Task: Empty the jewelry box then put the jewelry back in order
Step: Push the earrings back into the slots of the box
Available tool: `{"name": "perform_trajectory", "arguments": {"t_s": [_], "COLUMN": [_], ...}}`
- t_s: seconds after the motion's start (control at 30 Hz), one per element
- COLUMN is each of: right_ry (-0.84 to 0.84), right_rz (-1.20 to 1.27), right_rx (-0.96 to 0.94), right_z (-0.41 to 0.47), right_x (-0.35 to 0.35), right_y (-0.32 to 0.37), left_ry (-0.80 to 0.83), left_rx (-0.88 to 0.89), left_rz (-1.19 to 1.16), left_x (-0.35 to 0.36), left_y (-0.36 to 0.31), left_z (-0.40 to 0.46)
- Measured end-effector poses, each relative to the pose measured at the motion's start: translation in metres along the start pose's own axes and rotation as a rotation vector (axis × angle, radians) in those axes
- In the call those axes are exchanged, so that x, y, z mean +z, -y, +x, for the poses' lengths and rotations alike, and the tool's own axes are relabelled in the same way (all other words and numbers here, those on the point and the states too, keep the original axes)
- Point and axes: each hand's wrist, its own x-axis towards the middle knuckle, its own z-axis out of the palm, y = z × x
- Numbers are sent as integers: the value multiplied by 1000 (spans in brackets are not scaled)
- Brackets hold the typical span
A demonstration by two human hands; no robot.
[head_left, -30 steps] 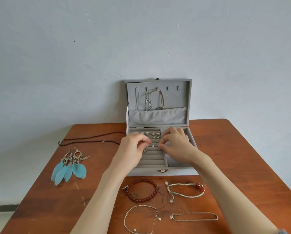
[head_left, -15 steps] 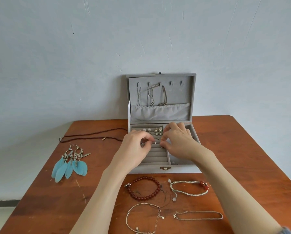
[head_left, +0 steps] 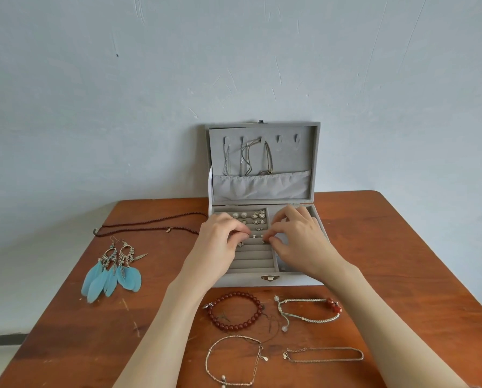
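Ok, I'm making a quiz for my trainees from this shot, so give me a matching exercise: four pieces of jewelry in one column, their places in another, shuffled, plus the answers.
Things:
1. feather earrings
2. red bead bracelet
3. chains
4. stud earrings

Places:
A. hanging on hooks inside the open lid
B. on the table, left of the box
C. in the padded slots of the box tray
D. on the table, just in front of the box

Pairs: 1-B, 2-D, 3-A, 4-C

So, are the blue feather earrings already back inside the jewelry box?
No, the blue feather earrings lie on the table, left of the open jewelry box.
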Motion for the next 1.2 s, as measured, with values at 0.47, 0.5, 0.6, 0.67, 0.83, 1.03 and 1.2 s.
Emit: {"name": "perform_trajectory", "arguments": {"t_s": [0.47, 0.5, 0.6, 0.67, 0.83, 1.03, 1.2], "right_ry": [25, 26, 34, 40, 47, 51, 52], "right_rz": [-134, -128, -121, -113, -99, -74, -71], "right_rx": [-67, -63, -50, -45, -36, -26, -25], "right_z": [-12, -12, -14, -14, -14, -13, -13], "right_x": [-5, -5, -4, -4, -4, -3, -3], "right_y": [3, 2, 1, 1, 0, 0, -1], "left_ry": [45, 57, 70, 71, 64, 76, 43], "left_rx": [50, 56, 67, 74, 78, 68, 55], "left_rz": [93, 134, 227, 261, 301, 209, 131], "left_x": [8, 10, 14, 16, 19, 17, 15], "left_y": [2, 3, 4, 4, 5, 2, -2], "left_z": [3, 4, 4, 5, 5, 5, 5]}}
